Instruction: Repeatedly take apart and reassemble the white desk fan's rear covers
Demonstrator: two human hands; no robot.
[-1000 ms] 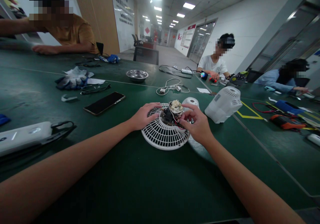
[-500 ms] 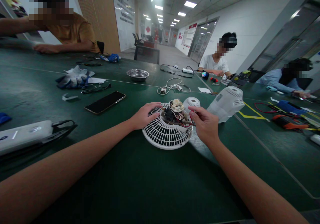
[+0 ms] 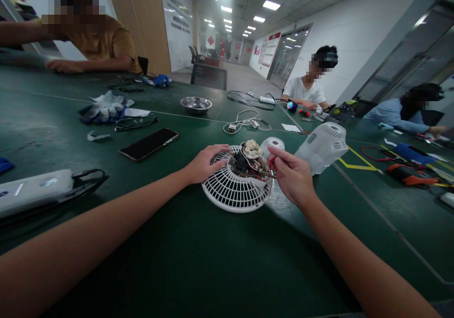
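A white round fan grille [image 3: 236, 196] lies on the green table, with an exposed fan motor [image 3: 244, 159] and its loose wiring on top of it. My left hand [image 3: 207, 164] rests on the grille's left side, thumb and fingers spread, the fingertips close to the motor. At the motor's right, my right hand [image 3: 292, 174] pinches thin red wires [image 3: 271, 163] between thumb and forefinger. Behind that hand stand a small white domed cover [image 3: 272, 144] and a larger translucent white housing [image 3: 324, 145].
A smartphone [image 3: 149, 144], a metal bowl [image 3: 196, 104], blue-white gloves [image 3: 104, 108] and a white cable [image 3: 244, 122] lie beyond my hands. To the left is a white device [image 3: 39, 191]; to the right, an orange-black multimeter [image 3: 407, 174]. Several people sit around the table.
My right hand has shifted slightly right and turned, its fingers now more extended at the red wires. My left hand and the grille stay in place.
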